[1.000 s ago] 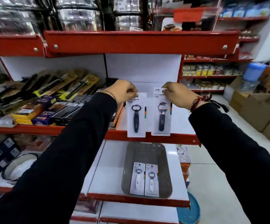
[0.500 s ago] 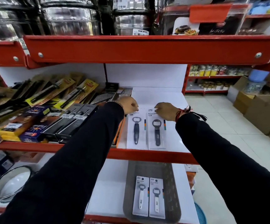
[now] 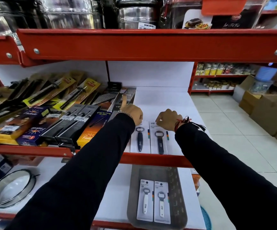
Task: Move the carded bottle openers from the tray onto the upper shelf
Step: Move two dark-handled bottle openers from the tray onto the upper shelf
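Both hands, left hand (image 3: 135,114) and right hand (image 3: 168,119), are curled at the tops of two dark-handled carded openers (image 3: 149,140) lying flat on the upper shelf (image 3: 157,159) (grip unclear). Let go cleanly, keep edges aligned; two white-handled carded openers (image 3: 153,202) wait below your hands in the tray (image 3: 177,196).

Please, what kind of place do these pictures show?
Most likely a household-goods shop. Red metal shelves carry packaged kitchen tools and shiny steel pots with a price sticker, cardboard boxes stand on the tiled floor, and white-carded bottle openers lie in a grey plastic tray.
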